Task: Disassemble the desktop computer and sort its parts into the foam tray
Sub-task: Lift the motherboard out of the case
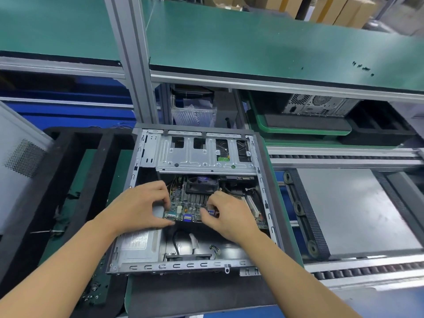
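**Motherboard** [190, 203]: green printed circuit board, densely studded with small components, inside the open case at centre frame. Its near edge carries a blue VGA port [187, 218] and other metal connectors. A finned aluminium heatsink with a black fan [200, 187] sits on it, and white expansion slots [252, 205] lie at its right.

**Left hand** [142, 205]: fingers curled over the board's left near corner, thumb against the near edge, pinching it.

**Right hand** [229, 214]: fingers bent onto the board beside the blue USB ports, thumb at the near edge, gripping it.

**Computer case** [183, 265]: grey sheet-steel tower, lying on its side with the side open, resting on a green bench mat. Contents:
- stamped, slotted drive cage [202, 154] across the far end
- boxy silver power supply [137, 246] with a printed label, near left corner
- loose black and grey cables [176, 239] on the dark case floor

**Foam tray** [75, 171]: black, matte, soft-edged foam with long rectangular compartments, just left of the case. What lies in them cannot be made out.

**Side panel** [20, 157]: pale grey metal with a perforated patch, at far left.

**Conveyor** [344, 210]: roller rails and a flat grey plate, right of the bench.

**Under the green-topped shelf** [252, 42]: a bubble-wrap bag [195, 113], a second computer [319, 106] with vented rear panel, and another black foam tray [378, 129].
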Demonstrator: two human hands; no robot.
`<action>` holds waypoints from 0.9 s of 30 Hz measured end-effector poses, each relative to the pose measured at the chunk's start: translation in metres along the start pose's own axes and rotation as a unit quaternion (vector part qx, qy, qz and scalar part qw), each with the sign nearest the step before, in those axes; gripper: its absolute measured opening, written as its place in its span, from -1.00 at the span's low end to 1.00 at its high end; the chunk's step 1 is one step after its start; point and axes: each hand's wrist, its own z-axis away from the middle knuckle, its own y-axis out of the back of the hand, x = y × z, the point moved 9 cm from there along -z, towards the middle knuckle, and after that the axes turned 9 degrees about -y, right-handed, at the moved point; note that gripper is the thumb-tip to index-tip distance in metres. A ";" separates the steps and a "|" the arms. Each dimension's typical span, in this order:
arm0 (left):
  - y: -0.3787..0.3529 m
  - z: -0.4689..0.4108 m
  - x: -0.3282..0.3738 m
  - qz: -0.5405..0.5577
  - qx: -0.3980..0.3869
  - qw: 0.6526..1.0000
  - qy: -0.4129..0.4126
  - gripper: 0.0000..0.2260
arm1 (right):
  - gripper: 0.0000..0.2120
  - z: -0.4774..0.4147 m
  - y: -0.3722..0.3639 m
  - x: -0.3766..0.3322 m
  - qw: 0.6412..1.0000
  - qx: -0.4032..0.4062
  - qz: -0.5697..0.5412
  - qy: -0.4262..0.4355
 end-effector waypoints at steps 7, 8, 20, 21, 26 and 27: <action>0.003 0.003 0.017 0.013 0.033 0.996 -0.077 -0.76 | -0.77 0.010 0.008 -0.001 0.998 0.027 -0.054 -0.036; 0.004 0.003 0.019 0.012 0.035 0.995 -0.089 -0.76 | -0.77 0.012 0.009 -0.002 0.997 0.028 -0.054 -0.038; 0.013 0.011 0.034 -0.026 0.094 0.978 -0.185 -0.72 | -0.78 0.027 0.021 -0.012 0.994 0.049 -0.078 -0.060; 0.014 0.013 0.035 -0.037 0.110 0.974 -0.194 -0.72 | -0.79 0.027 0.022 -0.012 0.993 0.053 -0.082 -0.063; 0.011 0.026 0.042 -0.089 0.162 0.953 -0.238 -0.68 | -0.76 0.030 0.025 -0.015 0.992 0.071 -0.084 -0.066; 0.010 0.029 0.044 -0.099 0.164 0.950 -0.246 -0.68 | -0.76 0.032 0.026 -0.016 0.992 0.073 -0.079 -0.063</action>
